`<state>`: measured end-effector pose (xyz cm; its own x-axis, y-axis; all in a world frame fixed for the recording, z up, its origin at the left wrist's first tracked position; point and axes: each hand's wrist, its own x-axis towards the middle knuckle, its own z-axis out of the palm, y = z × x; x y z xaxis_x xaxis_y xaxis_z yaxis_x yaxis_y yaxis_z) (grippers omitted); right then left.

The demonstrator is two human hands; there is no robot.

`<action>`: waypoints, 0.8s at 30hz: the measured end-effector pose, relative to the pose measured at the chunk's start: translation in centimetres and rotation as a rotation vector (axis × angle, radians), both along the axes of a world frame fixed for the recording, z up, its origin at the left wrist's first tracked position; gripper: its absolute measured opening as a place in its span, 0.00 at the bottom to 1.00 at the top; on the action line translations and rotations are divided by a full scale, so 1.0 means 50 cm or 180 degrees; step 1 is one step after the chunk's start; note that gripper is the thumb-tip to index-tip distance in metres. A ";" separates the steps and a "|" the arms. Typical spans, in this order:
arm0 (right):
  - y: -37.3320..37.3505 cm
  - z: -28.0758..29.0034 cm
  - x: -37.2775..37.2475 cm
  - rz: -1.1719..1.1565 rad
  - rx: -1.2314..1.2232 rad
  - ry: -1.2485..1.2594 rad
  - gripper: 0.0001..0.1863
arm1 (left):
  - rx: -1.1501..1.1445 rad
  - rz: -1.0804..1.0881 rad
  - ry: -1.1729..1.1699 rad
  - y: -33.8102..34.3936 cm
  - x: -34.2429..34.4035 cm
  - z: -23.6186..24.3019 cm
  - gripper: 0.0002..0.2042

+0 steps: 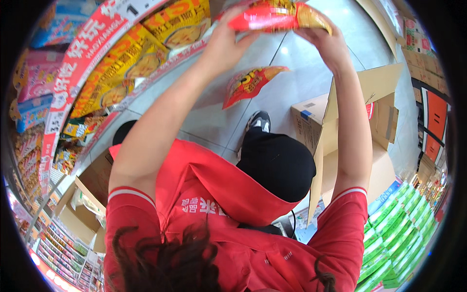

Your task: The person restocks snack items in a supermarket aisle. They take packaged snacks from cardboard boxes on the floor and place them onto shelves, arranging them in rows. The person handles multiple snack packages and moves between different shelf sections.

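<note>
Both my arms reach forward, away from my body. At the top edge of the view, a shiny red and gold snack bag (pixel 265 19) is between my hands. My left hand (pixel 228 43) grips its left end, with the thumb along the lower side. Around the right end, my right hand (pixel 325 43) is closed, its fingers partly behind the bag. A second red snack bag (pixel 249 86) with yellow print is nearer to me, below and between my hands; whether it lies on the floor or hangs above it, I cannot tell.
An open cardboard box (pixel 331 160) stands beside my right arm on the grey tiled floor (pixel 209 109). To the left, a shelf holds yellow snack bags (pixel 182 24) behind a red price strip (pixel 73 80). Green packages (pixel 399 238) are stacked at the lower right.
</note>
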<state>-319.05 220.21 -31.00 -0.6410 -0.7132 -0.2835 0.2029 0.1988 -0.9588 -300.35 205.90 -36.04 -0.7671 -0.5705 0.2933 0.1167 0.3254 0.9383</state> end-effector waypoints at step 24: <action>-0.271 -0.132 -0.013 -0.0682 -0.0504 0.0328 0.09 | -0.1862 0.1308 -0.1640 -0.108 0.157 0.035 0.07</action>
<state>-319.71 206.64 -37.61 -0.8016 -0.5886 -0.1050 0.1241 0.0080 -0.9922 -292.47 200.47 -34.30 -0.6517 -0.6971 0.2989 -0.5072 0.6935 0.5117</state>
